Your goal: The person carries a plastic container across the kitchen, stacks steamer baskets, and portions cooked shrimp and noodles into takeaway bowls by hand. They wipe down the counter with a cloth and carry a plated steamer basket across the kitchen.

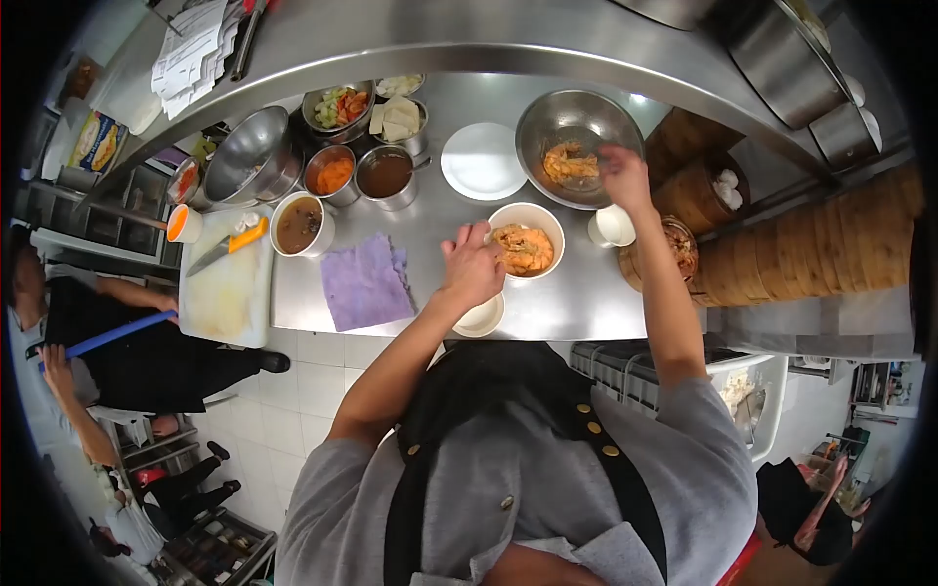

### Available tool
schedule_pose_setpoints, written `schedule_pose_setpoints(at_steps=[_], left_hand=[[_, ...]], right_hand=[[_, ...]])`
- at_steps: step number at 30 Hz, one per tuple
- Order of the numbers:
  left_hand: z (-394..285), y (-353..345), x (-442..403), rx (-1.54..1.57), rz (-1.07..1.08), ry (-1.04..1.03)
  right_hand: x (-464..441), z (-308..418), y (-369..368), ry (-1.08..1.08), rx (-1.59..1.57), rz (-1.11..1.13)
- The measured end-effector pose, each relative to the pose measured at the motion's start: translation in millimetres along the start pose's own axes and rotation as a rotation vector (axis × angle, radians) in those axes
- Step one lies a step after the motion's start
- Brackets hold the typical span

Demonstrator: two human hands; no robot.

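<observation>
Prawns (528, 252) sit in the paper bowl (528, 214) just right of the left hand (474, 264); others lie left of the blurred right hand (622, 178), inside the metal bowl (576, 117). I cannot tell either hand's grip. Light handling and a steadied paper bowl should keep them whole.

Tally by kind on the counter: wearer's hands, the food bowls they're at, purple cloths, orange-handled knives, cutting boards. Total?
Hands: 2 (left hand, right hand)
Bowls: 2 (white bowl, steel bowl)
Cloth: 1
Knife: 1
Board: 1
Total: 7
</observation>
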State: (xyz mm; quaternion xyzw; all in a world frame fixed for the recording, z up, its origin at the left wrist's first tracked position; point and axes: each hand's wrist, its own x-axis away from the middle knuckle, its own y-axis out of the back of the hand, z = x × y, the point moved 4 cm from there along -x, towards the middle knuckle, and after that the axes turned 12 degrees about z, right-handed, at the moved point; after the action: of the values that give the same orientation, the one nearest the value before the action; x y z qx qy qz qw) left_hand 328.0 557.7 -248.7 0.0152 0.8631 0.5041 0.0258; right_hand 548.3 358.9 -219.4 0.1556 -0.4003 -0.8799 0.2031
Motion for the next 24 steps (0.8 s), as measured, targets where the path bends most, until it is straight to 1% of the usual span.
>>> schedule_pose_setpoints(at_steps=[1, 3, 4, 7, 8, 11, 13, 15, 17, 18, 21, 24], left_hand=[[3.4, -4.0, -4.1, -0.012, 0.039, 0.001], [11.3, -4.1, -7.9, 0.05, -0.032, 0.058], [13.8, -2.7, -8.9, 0.08, -0.066, 0.086], [5.0, -9.3, -13.7, -0.046, 0.066, 0.112], [-0.1, -3.3, -20.3, -0.063, 0.019, 0.087], [-17.3, 9.4, -44.9, -0.067, -0.085, 0.001], [-38.5, 6.2, -96.7, -0.021, -0.107, -0.088], [-53.1, -15.3, -156.2, -0.115, 0.013, -0.092], [-49.9, -50.0, -202.3, -0.252, 0.094, -0.107], [-56.4, -59.5, -216.5, -0.32, 0.134, -0.119], [-66.2, -69.7, -235.6, -0.34, 0.247, -0.181], [-74.3, -67.3, -246.3, -0.413, 0.332, -0.111]], right_hand=[[14.3, 12.3, -7.2, 0.041, -0.12, 0.027], [43.3, 43.2, -23.9, 0.163, -0.218, 0.153], [54.0, 58.5, -34.3, 0.245, -0.196, 0.251], [66.0, 67.2, -53.9, 0.257, -0.206, 0.251], [63.7, 59.9, -49.2, 0.249, -0.224, 0.162], [70.8, 25.5, -23.3, 0.043, -0.463, 0.031], [82.0, 24.8, -7.0, -0.012, -0.547, 0.049], [99.0, 20.1, 1.5, -0.035, -0.636, 0.039], [123.0, 17.3, 2.5, -0.01, -0.601, 0.011], [136.9, 12.3, -2.1, -0.034, -0.625, 0.014], [179.6, 1.7, -7.6, -0.147, -0.682, 0.041], [209.5, -15.6, -13.4, -0.155, -0.699, -0.017]])
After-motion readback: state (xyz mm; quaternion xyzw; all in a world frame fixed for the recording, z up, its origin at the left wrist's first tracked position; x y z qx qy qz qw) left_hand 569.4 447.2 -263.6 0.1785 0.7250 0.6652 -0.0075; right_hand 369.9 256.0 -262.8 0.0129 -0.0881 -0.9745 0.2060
